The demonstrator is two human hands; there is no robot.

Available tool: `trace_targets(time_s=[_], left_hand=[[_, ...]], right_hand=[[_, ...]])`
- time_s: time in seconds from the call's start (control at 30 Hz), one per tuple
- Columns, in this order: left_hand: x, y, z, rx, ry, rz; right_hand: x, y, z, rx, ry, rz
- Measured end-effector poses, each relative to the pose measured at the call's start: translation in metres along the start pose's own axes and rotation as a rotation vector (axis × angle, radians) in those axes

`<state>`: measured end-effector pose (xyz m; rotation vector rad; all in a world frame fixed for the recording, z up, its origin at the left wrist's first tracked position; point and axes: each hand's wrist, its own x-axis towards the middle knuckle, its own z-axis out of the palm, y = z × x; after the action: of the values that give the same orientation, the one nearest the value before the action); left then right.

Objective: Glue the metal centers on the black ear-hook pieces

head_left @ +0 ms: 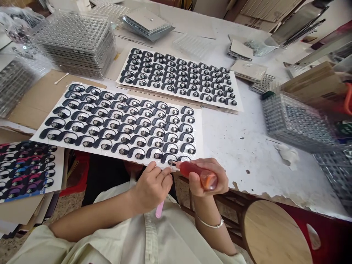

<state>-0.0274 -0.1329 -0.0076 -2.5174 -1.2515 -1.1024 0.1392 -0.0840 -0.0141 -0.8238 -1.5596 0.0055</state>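
My right hand (213, 174) is wrapped round a red squeeze bottle (191, 168), its nozzle pointing left at a black piece in the front row. My left hand (154, 185) is closed at the sheet's near edge, with the end of a thin pink tool (159, 209) sticking out below it; the tool's other end is hidden. Under the nozzle lies a white sheet (198, 128) with rows of black, comma-shaped pieces (128, 129), each with a round silvery spot. Behind it lies a second sheet (238, 91) of similar black pieces.
Stacks of clear trays with small shiny parts stand at the back left (74, 44) and right (297, 121). A cotton swab (62, 78) lies on cardboard at the left. Sheets of coloured pieces (24, 168) sit lower left. A round wooden stool (275, 234) is at the lower right.
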Motion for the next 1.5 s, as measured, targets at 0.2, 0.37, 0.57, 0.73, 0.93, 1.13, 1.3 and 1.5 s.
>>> trace_targets(time_s=[0.2,0.37,0.57,0.73,0.93,1.13,1.3,1.5], left_hand=[[0.001,-0.001,0.000,-0.002,0.019,-0.012],[0.003,-0.001,-0.003,-0.011,0.005,0.000],[0.002,-0.001,-0.001,-0.013,0.001,0.000],[0.002,-0.001,-0.001,-0.011,-0.001,-0.003],[0.001,-0.001,-0.001,-0.009,0.015,-0.006],[-0.003,0.000,0.002,-0.013,0.001,-0.019],[-0.004,0.000,0.004,-0.014,-0.012,-0.027],[-0.004,-0.001,0.003,-0.007,-0.026,-0.021]], right_hand=[[-0.013,0.008,-0.001,0.055,0.215,0.152],[-0.016,0.010,-0.002,0.050,0.128,0.109],[-0.015,0.011,-0.003,0.011,0.094,0.075],[-0.015,0.009,-0.004,0.004,0.073,0.054],[-0.012,0.006,-0.003,0.033,0.053,0.011],[-0.013,0.008,-0.003,0.017,0.049,-0.003],[-0.013,0.007,-0.003,-0.033,0.057,-0.026],[-0.012,0.005,-0.005,-0.044,0.054,-0.086]])
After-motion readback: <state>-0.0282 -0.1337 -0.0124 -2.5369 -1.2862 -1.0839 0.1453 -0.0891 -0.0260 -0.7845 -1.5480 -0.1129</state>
